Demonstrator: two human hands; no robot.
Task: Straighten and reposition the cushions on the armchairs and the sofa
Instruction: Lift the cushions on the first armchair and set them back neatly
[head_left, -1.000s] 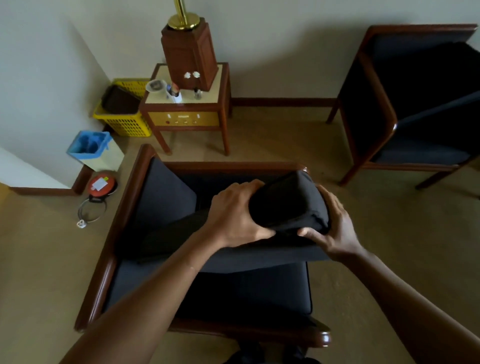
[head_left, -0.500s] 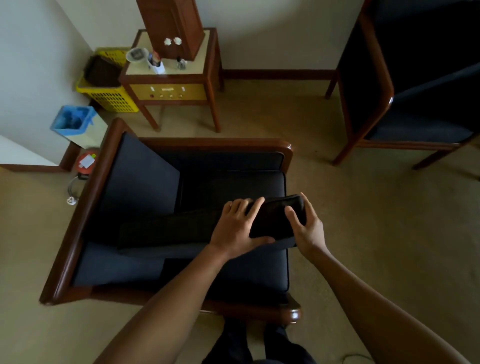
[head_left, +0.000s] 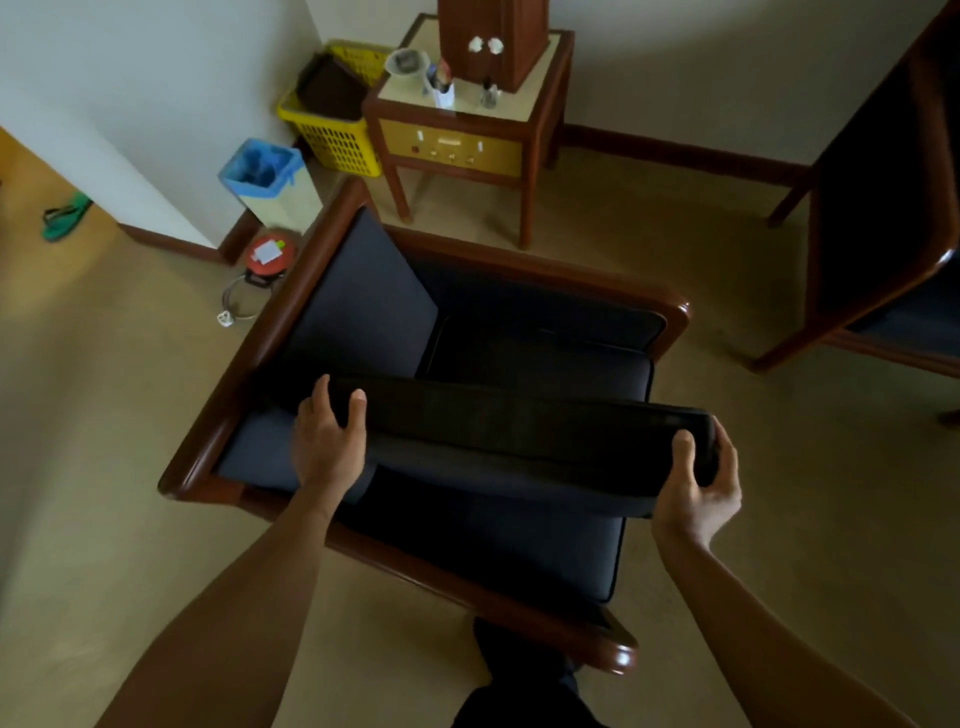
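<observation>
A dark flat cushion (head_left: 519, 426) is held edge-on across a wooden-framed armchair (head_left: 270, 332), above its dark seat pad (head_left: 498, 540). My left hand (head_left: 327, 441) grips the cushion's left end, fingers over the top edge. At the right end my right hand (head_left: 701, 483) wraps around the corner, which sticks out past the chair's right side. The chair's padded back (head_left: 363, 306) is on the left. A second dark armchair (head_left: 883, 182) stands at the upper right.
A wooden side table (head_left: 467, 140) with a lamp base and small items stands behind the chair. A yellow basket (head_left: 332, 130), a blue-lined bin (head_left: 265, 176) and a red cable reel (head_left: 270, 254) sit by the wall. My dark-trousered leg (head_left: 519, 686) touches the chair's front.
My left hand slid from the cushion's right end to its left end. The cushion now spans the chair, held at both ends. The view shifted right and down.
</observation>
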